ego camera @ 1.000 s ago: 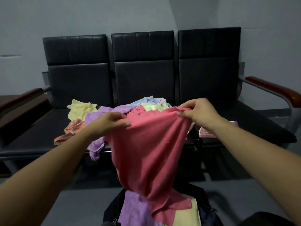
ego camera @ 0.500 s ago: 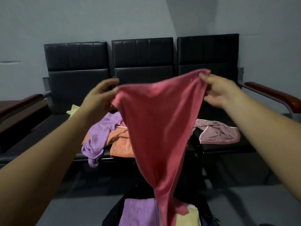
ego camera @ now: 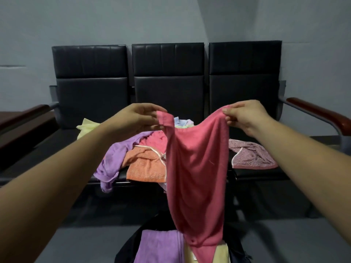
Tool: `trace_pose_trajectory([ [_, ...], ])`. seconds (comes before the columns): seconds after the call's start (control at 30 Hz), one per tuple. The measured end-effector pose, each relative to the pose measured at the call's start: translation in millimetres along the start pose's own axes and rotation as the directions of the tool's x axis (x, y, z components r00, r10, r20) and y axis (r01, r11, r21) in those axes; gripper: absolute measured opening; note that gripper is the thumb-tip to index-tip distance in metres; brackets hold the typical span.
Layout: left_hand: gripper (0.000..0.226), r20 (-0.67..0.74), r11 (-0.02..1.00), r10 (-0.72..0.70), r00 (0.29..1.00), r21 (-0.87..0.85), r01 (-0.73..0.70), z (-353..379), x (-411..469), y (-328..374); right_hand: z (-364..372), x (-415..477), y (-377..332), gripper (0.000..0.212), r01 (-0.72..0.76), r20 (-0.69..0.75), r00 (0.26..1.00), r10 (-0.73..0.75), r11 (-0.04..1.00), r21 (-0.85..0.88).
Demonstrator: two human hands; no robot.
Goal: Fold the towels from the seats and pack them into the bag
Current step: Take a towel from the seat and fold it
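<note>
Grey walls back a black three-seat bench (ego camera: 167,95). Loose towels (ego camera: 144,164) lie heaped on the bench's middle seat. Before the bench a pink towel (ego camera: 197,168) hangs, its top corners pinched by the left grip (ego camera: 138,118) and right grip (ego camera: 245,114), its tail reaching the bag (ego camera: 127,249) below.

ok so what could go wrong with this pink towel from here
1. The pink terry towel hangs bunched, its lower end dangling over the folded lilac towel in the black fabric bag; it could rumple that stack.
2. The left hand and right hand pinch only its top corners, so one may slip.
</note>
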State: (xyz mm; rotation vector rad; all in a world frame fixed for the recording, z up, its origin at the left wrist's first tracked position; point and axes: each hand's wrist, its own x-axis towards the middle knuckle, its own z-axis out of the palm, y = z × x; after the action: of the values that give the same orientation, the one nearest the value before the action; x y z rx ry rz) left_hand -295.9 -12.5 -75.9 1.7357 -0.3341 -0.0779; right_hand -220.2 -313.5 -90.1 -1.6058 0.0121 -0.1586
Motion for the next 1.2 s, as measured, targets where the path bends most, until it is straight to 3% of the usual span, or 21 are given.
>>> trace_pose_trajectory([
  [0.13,0.018,0.014,0.920,0.089,0.996,0.383,-0.088,18.6,0.8,14.7,18.3,-14.1,-10.8,0.026,0.194,0.051,0.981,-0.189,0.970,-0.148],
  [0.23,0.012,-0.007,0.885,0.119,0.993,0.454,-0.103,29.8,5.7,24.1,34.6,-29.8,-19.4,0.031,0.258,0.232,0.948,-0.218,0.953,-0.157],
  [0.33,0.012,-0.018,0.855,0.134,0.991,0.507,-0.106,36.4,7.7,30.4,46.8,-48.1,-25.9,0.008,0.327,0.457,0.863,-0.215,0.928,-0.180],
  [0.43,0.016,-0.043,0.803,0.134,0.990,0.590,-0.083,38.9,11.0,31.1,50.6,-57.2,-26.1,0.024,0.408,0.520,0.822,-0.232,0.877,-0.254],
  [0.57,0.017,-0.096,0.794,0.132,0.987,0.606,-0.047,36.3,14.6,26.0,53.6,-58.7,-23.6,0.016,0.413,0.461,0.844,-0.274,0.880,-0.233],
  [0.67,0.020,-0.022,0.809,0.014,1.000,0.588,0.002,30.9,11.6,22.6,54.5,-59.4,-23.6,0.014,0.381,0.390,0.880,-0.272,0.894,-0.237],
  [0.77,0.023,0.031,0.778,-0.165,0.986,0.619,0.110,17.1,9.0,11.1,50.9,-48.7,-25.2,0.023,0.338,0.178,0.934,-0.309,0.926,-0.167],
  [0.83,0.025,0.027,0.802,-0.179,0.984,0.584,0.130,8.8,4.5,4.3,44.2,-39.5,-29.1,0.027,0.296,0.025,0.955,-0.295,0.949,-0.107],
  [0.9,0.029,0.034,0.852,-0.130,0.991,0.515,0.094,3.5,1.4,-0.1,36.2,-36.3,-27.9,0.032,0.294,-0.013,0.953,-0.301,0.939,-0.180],
  [0.97,0.028,-0.010,0.862,-0.038,0.999,0.505,0.038,3.0,1.1,0.4,29.5,-36.4,-20.4,0.027,0.307,0.025,0.949,-0.313,0.909,-0.283],
  [1.03,0.024,-0.098,0.881,0.075,0.992,0.473,-0.020,4.4,6.0,3.8,26.9,-35.3,-17.1,0.014,0.309,0.057,0.951,-0.305,0.913,-0.266],
  [1.1,0.026,-0.175,0.934,0.185,0.967,0.338,-0.118,6.8,11.5,12.9,25.2,-35.4,-26.3,0.009,0.313,0.048,0.950,-0.309,0.942,-0.119],
  [1.2,0.022,-0.216,0.943,0.332,0.918,0.066,-0.325,9.5,13.2,38.7,16.2,-36.1,-57.8,0.015,0.342,0.047,0.929,-0.368,0.899,0.275],
])
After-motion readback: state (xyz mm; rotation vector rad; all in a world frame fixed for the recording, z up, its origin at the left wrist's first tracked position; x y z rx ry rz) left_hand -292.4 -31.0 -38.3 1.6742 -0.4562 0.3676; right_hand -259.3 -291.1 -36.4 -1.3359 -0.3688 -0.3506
